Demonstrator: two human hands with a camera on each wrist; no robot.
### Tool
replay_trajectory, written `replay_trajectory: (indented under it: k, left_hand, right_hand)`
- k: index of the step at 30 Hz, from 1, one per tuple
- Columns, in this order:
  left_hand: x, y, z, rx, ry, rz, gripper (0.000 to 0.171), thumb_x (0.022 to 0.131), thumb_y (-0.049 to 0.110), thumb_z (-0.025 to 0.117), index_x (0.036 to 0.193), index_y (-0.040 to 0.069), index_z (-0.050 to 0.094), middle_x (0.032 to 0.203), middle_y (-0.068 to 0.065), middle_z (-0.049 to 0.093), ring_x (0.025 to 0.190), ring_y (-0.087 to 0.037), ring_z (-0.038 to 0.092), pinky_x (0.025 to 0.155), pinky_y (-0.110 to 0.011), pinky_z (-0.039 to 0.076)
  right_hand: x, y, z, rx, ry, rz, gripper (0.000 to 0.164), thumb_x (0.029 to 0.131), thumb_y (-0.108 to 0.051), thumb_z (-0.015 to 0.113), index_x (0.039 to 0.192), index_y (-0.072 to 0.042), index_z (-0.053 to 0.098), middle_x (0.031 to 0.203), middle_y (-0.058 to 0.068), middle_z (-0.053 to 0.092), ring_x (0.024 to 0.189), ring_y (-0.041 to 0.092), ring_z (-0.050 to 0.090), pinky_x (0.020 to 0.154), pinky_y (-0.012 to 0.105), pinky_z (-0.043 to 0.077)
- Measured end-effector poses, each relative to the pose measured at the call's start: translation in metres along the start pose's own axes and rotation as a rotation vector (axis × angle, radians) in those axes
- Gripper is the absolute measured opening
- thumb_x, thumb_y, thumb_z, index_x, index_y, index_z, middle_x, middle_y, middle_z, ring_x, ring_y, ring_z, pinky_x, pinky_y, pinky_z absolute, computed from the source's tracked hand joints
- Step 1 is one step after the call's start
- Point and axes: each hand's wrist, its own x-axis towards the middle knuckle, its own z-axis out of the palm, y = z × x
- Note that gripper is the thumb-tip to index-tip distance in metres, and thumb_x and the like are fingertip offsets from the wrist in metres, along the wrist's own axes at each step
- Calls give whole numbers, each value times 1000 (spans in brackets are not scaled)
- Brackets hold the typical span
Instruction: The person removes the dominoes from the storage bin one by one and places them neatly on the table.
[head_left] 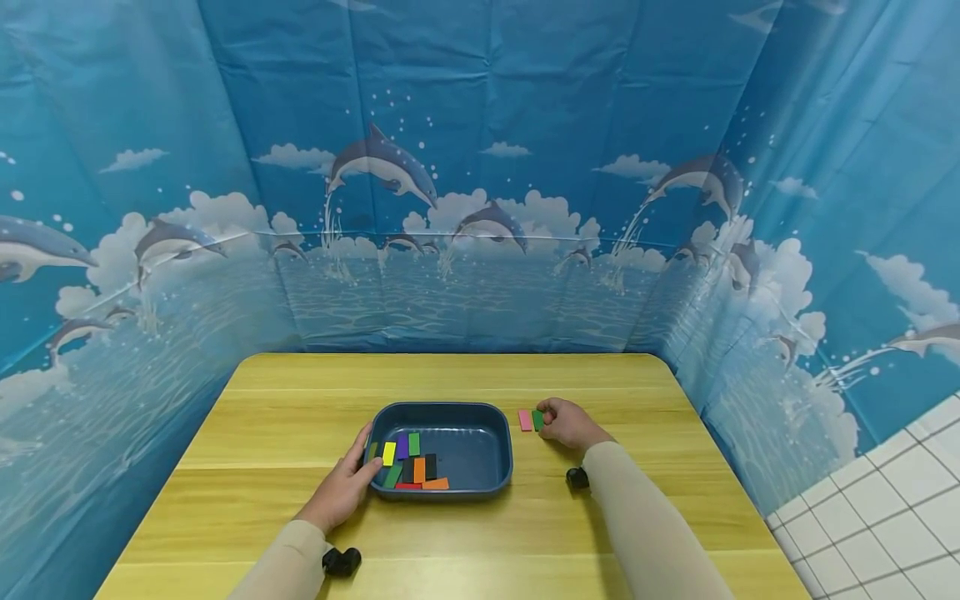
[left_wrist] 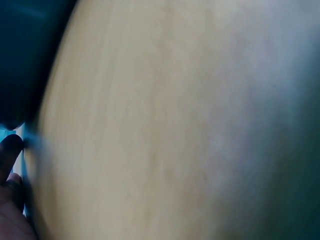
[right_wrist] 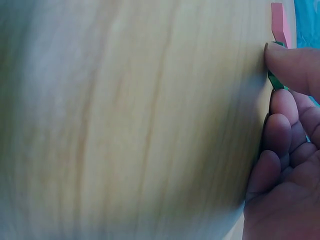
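Thumb hooked over the rim, the left hand (head_left: 341,492) holds the blue tray (head_left: 442,494) by its left end, though the blurred wrist view hides the exact grip. Most coloured blocks (head_left: 419,469) already lie inside. Farther off, the right hand (head_left: 572,425) pinches a green block (head_left: 537,419); that and the pink block (head_left: 525,420) just beside it are left outside, over the table (head_left: 465,379).

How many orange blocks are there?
2, both in the tray: one orange block lies beside a black block, the other orange block by the near wall. More may be hidden underneath.
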Motion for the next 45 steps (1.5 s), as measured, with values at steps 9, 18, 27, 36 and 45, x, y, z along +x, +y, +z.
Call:
replay_trajectory:
  k: [9,18,27,36,45]
  left_hand:
    - [-1,0,-1,-5,2,7,70,112,41,48,171,33,10,176,-13,22,162,-42,17,126,-71,15]
    - [3,-2,0,-22,-2,21,71,112,40,49,171,33,10,176,-13,21,162,-41,17,127,-69,15]
    - [3,-4,2,-6,11,19,71,112,41,50,171,33,12,175,-14,22,162,-42,18,127,-70,16]
    - [0,-5,3,11,25,18,70,111,43,50,170,33,14,174,-14,25,160,-45,20,125,-74,15]
    - [0,-2,2,8,20,6,68,112,42,49,170,36,14,175,-11,25,161,-45,18,125,-75,4]
  right_hand:
    - [1,3,-5,51,3,-1,62,95,-10,74,151,-1,49,93,9,58,72,20,49,67,34,44]
    - [5,-54,-18,39,100,-124,53,101,-22,69,149,-8,54,95,9,65,73,23,58,66,35,49]
    - [0,-135,24,-20,-1,-304,47,99,-18,73,145,-12,61,102,2,67,82,17,60,74,33,52]
    - [1,-166,78,-55,-132,-350,51,100,-21,74,148,-11,60,98,-2,67,79,16,60,74,32,52]
    - [7,-168,110,-95,-186,-322,51,97,-17,77,145,-10,62,83,-1,66,67,14,55,67,29,49]
